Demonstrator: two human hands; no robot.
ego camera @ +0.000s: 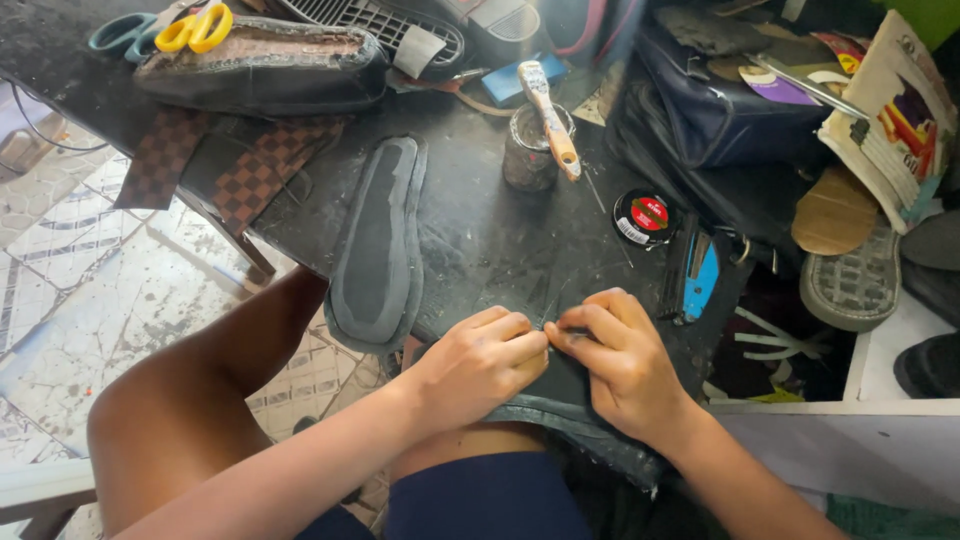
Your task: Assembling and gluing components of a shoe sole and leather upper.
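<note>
Dark flat sole piece (560, 400) (edge-pinched).

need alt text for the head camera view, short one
Seen from above, a person's left hand and right hand pinch something small, too small to identify, at the near edge of a dark worktable. A dark shoe sole lies just left of them.

Dark worktable (500, 240) carries a black sole (378, 245); a glue tin (528, 150); a round polish tin (645, 217).

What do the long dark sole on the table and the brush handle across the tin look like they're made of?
The sole: probably rubber, matte dark grey, with a raised rim and a scuffed surface. The brush handle: likely wood, pale tan, smeared with dried glue or paint. It rests on a grimy tin, seemingly metal.
</note>
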